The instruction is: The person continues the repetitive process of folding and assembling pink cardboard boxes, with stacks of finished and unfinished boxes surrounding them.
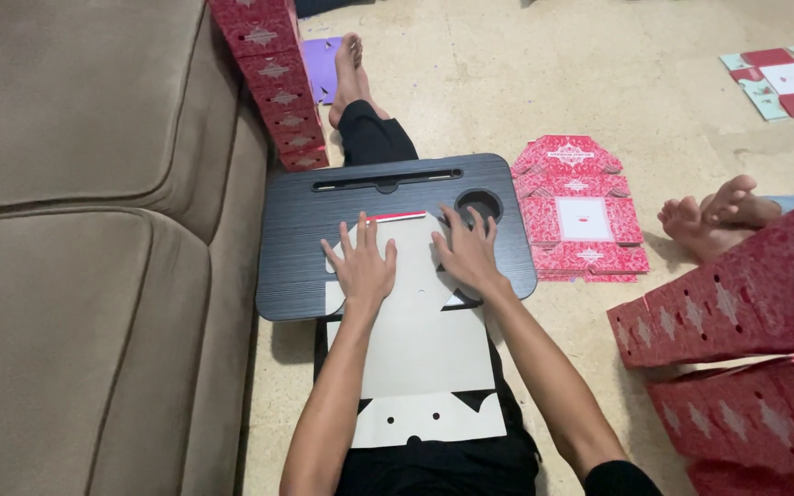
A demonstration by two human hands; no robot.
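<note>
A flat, unfolded cardboard box blank [420,354] lies grey side up across a black lap desk [296,239] and my lap, a thin red edge showing at its far end. My left hand [360,264] presses flat on the blank's upper left, fingers spread. On the upper right part my right hand [467,250] presses down flat, just below the desk's round cup hole [479,204]. Neither hand grips anything.
A brown sofa [75,248] fills the left. Folded red patterned boxes are stacked by the sofa [273,73] and piled at right [746,340]. A stack of flat red blanks [576,216] lies on the floor beside the desk. Another person's bare feet [714,216] rest at right.
</note>
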